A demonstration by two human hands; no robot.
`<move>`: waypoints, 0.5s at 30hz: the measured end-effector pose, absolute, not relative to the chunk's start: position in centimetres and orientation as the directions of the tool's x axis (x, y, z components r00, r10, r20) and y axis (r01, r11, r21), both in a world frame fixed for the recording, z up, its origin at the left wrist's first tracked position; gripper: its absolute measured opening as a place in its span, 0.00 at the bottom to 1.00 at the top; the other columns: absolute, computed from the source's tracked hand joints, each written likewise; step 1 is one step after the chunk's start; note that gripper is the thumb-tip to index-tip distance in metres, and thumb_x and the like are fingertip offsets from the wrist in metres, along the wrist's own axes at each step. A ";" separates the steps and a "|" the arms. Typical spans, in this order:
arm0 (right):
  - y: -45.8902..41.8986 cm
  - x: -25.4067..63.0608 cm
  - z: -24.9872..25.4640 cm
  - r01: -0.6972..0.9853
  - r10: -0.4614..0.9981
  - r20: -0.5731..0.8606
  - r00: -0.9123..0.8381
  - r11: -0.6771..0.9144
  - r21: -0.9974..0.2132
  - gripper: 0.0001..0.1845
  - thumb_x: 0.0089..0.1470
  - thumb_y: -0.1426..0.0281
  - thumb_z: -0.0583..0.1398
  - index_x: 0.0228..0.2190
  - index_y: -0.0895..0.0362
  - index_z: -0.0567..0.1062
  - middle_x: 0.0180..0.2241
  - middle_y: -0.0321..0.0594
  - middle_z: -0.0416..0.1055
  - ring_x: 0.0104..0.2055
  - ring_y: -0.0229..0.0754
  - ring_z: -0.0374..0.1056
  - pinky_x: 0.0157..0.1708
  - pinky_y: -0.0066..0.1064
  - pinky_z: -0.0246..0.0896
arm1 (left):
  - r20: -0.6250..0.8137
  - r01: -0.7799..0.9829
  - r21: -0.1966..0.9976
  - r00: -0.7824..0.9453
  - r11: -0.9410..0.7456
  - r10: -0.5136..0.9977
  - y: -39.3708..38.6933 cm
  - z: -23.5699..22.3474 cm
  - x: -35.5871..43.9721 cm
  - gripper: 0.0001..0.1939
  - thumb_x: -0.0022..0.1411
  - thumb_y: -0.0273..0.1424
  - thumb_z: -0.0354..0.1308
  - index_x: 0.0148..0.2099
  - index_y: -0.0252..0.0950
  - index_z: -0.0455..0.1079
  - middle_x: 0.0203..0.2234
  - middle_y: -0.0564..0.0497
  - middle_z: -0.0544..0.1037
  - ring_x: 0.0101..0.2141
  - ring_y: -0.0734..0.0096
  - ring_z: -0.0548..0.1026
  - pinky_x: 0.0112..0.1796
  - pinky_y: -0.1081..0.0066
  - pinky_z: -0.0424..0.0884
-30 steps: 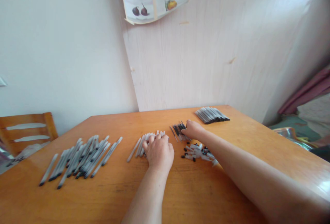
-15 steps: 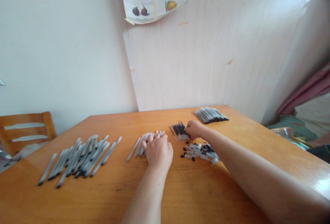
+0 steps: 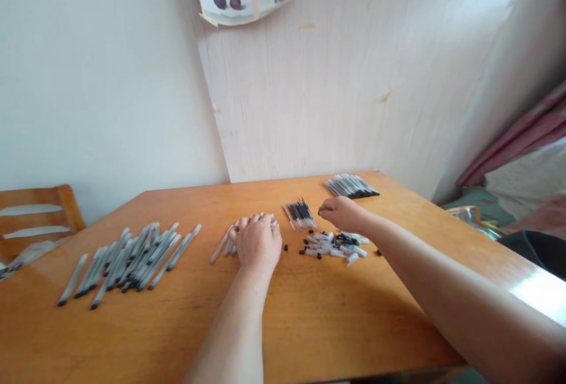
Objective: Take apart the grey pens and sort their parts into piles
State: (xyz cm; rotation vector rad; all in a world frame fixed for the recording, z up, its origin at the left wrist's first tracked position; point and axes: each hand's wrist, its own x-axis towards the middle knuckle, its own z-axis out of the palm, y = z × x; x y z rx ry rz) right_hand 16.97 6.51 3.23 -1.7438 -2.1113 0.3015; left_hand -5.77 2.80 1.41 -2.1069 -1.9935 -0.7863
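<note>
My left hand (image 3: 259, 241) lies over a small row of clear white pen barrels (image 3: 220, 246), its bent fingers a little apart on top of them. The palm hides most of that row. To the right, my right hand (image 3: 340, 212) is just above the table with thumb and fingers pinched together; whatever is between them is too small to make out. Beside its fingertips lies a bundle of dark pen refills (image 3: 300, 213). Below that hand is a loose heap of clear pen caps and small black plugs (image 3: 329, 245). One black plug (image 3: 286, 248) sits by my left hand.
A large spread of pen barrels with black ends (image 3: 128, 257) covers the table's left part. At the back right lies a neat stack of pens (image 3: 351, 186). The wooden table (image 3: 309, 313) meets the wall behind. A wooden chair (image 3: 38, 219) stands at left.
My right hand has drawn away from the refills, a little to the right. My left hand stays over the white barrels. The whole view has shifted slightly.
</note>
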 end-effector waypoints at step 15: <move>1.8 15.3 1.7 0.924 0.760 0.591 -0.272 0.378 -0.062 0.15 0.60 0.68 0.50 0.35 0.57 0.76 0.32 0.44 0.73 0.38 0.43 0.66 0.38 0.30 0.52 | 0.539 0.940 0.338 -0.165 -0.033 0.826 3.3 1.1 -7.1 0.13 0.62 0.33 0.48 0.44 0.43 0.72 0.43 0.47 0.77 0.46 0.56 0.67 0.45 0.56 0.55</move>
